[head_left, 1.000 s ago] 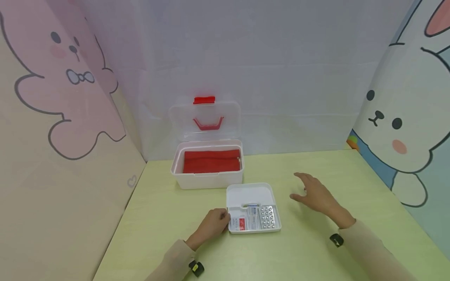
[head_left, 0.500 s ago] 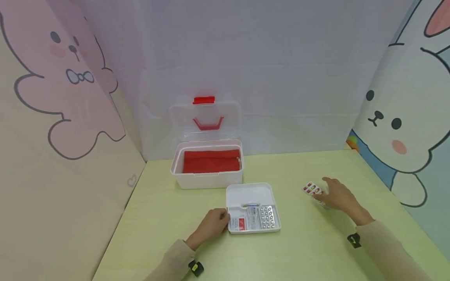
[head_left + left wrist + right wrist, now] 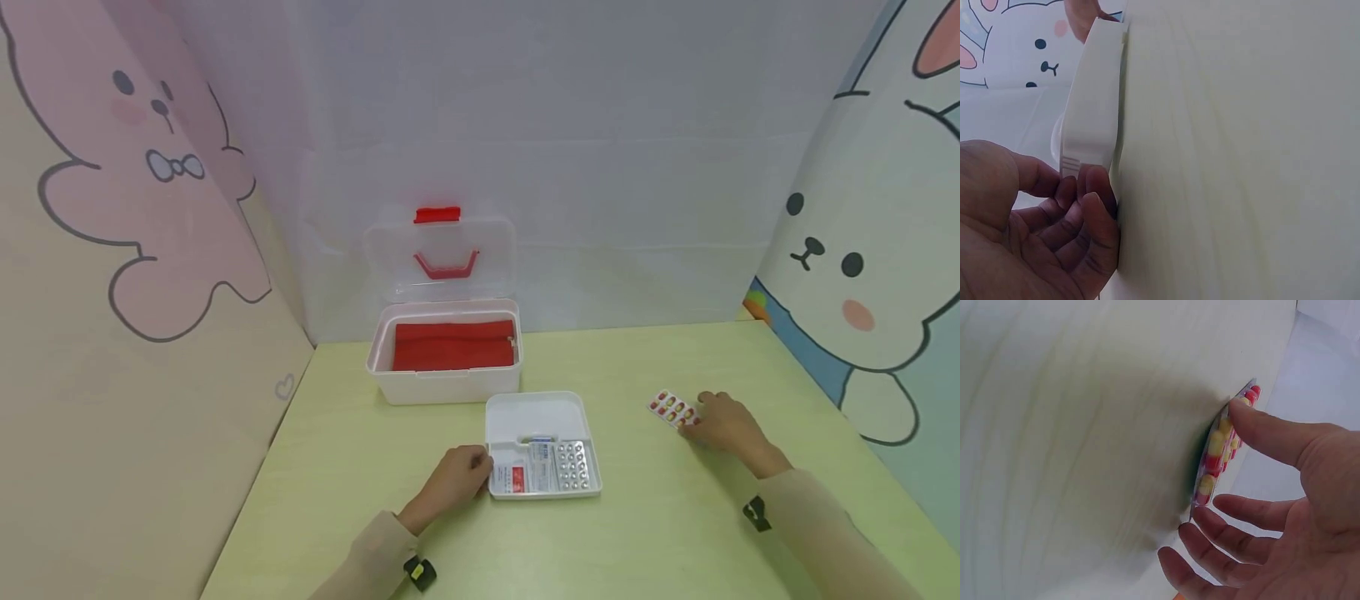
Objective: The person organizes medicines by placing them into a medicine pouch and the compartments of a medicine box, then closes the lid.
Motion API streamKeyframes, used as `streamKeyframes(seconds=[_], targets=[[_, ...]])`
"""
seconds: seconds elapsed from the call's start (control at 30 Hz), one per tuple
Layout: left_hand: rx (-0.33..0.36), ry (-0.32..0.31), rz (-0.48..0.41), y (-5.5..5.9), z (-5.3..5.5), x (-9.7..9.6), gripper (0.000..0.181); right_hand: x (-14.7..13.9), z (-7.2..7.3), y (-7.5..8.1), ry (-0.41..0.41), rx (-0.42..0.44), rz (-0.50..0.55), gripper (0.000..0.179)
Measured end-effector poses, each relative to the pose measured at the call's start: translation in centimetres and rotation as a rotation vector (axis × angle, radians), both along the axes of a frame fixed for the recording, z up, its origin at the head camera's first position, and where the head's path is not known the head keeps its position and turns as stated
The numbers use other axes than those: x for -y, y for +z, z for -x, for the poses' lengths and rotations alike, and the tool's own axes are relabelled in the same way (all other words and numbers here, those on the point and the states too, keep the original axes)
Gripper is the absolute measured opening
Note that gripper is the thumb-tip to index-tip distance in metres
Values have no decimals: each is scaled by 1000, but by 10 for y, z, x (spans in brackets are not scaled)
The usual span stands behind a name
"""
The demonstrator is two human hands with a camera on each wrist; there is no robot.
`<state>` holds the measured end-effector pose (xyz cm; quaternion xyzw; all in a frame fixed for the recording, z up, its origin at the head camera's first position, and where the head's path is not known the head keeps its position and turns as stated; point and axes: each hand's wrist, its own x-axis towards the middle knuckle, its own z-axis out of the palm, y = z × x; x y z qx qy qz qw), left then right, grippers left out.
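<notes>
My left hand (image 3: 453, 473) pinches the left front side of an open white plastic case (image 3: 538, 414), its thumb and fingertips at the case's end in the left wrist view. Inside lie a silver blister pack (image 3: 572, 465), a white packet (image 3: 540, 467) and a red-and-white packet (image 3: 516, 478). Farther right, my right hand (image 3: 726, 429) holds a blister pack of red and yellow capsules (image 3: 667, 406) by its near end. The right wrist view shows the thumb along one edge of that capsule pack (image 3: 1215, 453) and fingertips at the other.
Behind the case stands a white box (image 3: 442, 385) with its clear lid (image 3: 480, 242) raised, a red zipped pouch (image 3: 450, 346) inside. The light yellow table (image 3: 600, 550) meets a pale curtain (image 3: 630, 167) at the back. Cartoon-printed walls flank both sides.
My right hand has moved right, uncovering the capsule blister pack, and its fingers have closed in on the pack's end. My left hand stays at the white case.
</notes>
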<state>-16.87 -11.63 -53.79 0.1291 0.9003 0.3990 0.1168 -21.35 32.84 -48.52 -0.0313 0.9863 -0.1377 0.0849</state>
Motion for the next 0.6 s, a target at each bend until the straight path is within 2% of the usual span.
streamKeyframes(seconds=[0.13, 0.27, 0.4, 0.6], targets=[[5, 0, -2, 0, -1, 0, 27, -3, 3, -3, 17, 7, 2, 63], [-2, -4, 0, 0, 0, 1, 27, -5, 4, -3, 13, 50, 57, 65], [0, -2, 12, -2, 0, 1, 26, -6, 3, -3, -12, 83, 111, 65], [4, 2, 17, -1, 0, 1, 26, -6, 0, -2, -50, 80, 156, 58]])
